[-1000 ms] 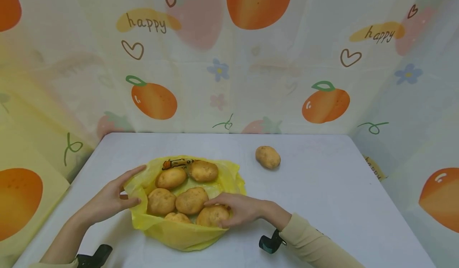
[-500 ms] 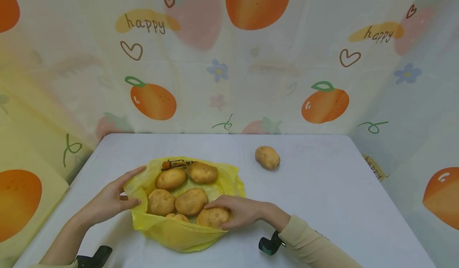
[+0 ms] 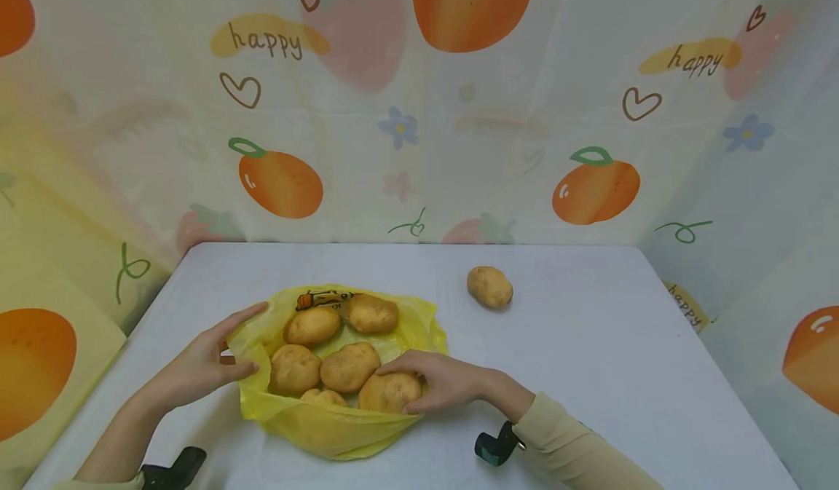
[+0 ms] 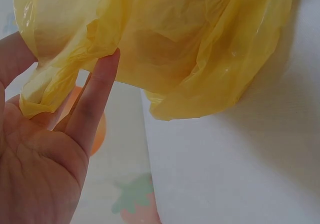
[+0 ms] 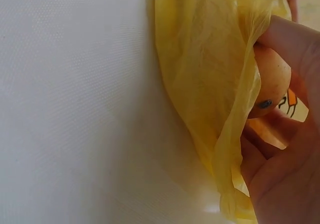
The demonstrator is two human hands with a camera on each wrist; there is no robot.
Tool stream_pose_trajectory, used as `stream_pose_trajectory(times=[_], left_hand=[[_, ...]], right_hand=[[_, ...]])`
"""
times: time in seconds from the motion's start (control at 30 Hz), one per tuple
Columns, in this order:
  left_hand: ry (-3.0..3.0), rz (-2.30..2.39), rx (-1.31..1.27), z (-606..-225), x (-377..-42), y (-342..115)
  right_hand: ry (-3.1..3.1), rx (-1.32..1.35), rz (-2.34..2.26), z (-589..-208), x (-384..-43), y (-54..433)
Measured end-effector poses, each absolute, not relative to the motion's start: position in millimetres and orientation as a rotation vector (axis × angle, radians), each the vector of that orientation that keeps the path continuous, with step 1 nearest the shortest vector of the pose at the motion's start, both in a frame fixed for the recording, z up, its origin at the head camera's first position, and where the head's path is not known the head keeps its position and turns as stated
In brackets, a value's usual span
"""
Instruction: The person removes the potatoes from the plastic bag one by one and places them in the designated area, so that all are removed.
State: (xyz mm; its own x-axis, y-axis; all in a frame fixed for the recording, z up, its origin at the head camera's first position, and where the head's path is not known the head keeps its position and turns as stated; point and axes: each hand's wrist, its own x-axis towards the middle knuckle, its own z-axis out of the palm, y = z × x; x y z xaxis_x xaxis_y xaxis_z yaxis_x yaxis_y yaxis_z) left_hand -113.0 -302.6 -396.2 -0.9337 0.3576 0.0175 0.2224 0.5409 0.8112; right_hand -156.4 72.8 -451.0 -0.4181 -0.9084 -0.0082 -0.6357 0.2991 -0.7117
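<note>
potato (image 3: 392, 394) barely shifted, in right hand (image 3: 448, 382)

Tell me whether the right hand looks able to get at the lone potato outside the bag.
Probably yes, once freed: the right hand seems to grip a potato in the yellow bag, but only the bag's edge and tabletop show between it and the lone potato.

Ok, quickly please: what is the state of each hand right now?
Left hand: holding the yellow bag at its left edge.
Right hand: closed around a potato inside the bag.
</note>
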Motion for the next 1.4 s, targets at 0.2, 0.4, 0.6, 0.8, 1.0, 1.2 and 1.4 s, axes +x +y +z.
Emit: stream_pose_trajectory(times=[0.2, 0.4, 0.6, 0.8, 1.0, 1.2, 1.4], left_hand=[[2.625, 1.341, 0.499, -394.8, -113.4, -301.6], [2.622, 1.343, 0.523, -393.9, -114.2, -300.0], [2.603, 1.361, 0.532, -393.6, -115.0, -299.2], [2.598, 1.359, 0.513, -392.9, -115.0, -299.4], [2.609, 1.338, 0.503, -392.8, -115.1, -300.2], [2.611, 1.336, 0.509, -392.3, -115.1, -299.9], [2.604, 1.341, 0.509, -392.0, -115.5, -299.7]], right_hand=[[2.162, -1.378, -0.906, -448.0, -157.2, 74.7], [2.161, -1.349, -0.932, -440.4, -156.3, 77.6], [2.191, -1.311, -0.98, -435.3, -156.1, 81.1], [2.196, -1.256, -1.055, -431.9, -156.2, 83.4], [2.204, -1.185, -1.136, -429.1, -155.7, 86.8], [2.216, -1.163, -1.209, -426.7, -156.1, 92.1], [2.266, -1.123, -1.265, -427.1, -156.7, 98.7]])
